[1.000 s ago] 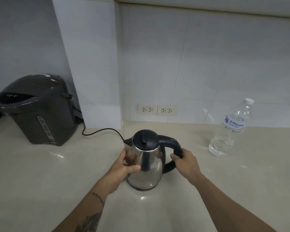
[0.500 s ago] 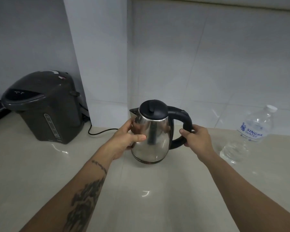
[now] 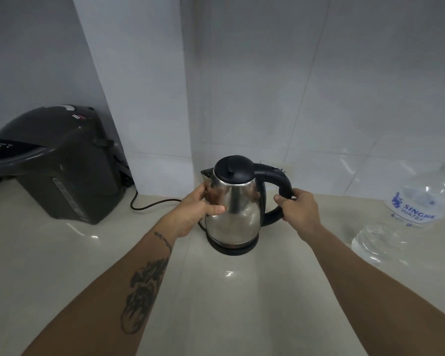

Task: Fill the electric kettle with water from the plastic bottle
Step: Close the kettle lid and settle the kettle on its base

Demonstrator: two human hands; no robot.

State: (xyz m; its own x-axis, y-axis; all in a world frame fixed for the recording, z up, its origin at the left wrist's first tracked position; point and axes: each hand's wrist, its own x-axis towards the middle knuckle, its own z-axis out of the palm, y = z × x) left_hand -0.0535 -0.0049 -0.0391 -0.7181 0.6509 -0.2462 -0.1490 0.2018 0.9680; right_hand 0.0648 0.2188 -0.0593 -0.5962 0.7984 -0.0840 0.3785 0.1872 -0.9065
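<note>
The left hand [image 3: 195, 209] held the shiny kettle [image 3: 233, 206] body; the right hand [image 3: 297, 205] wrapped its black handle, the best grip. The bottle [image 3: 406, 214] stood beside the right hand, probably light and squashy.

One head-worn wide-angle view looks forward and down from above the counter [image 3: 62, 265], facing the tiled wall [image 3: 319, 86] and its corner column. It sits close: both forearms run in from the bottom edge to the kettle [image 3: 233, 214] at centre. The wide lens bends the edges, cutting off the bottle [image 3: 409, 222] at right and the dark dispenser [image 3: 62, 170] at left.
</note>
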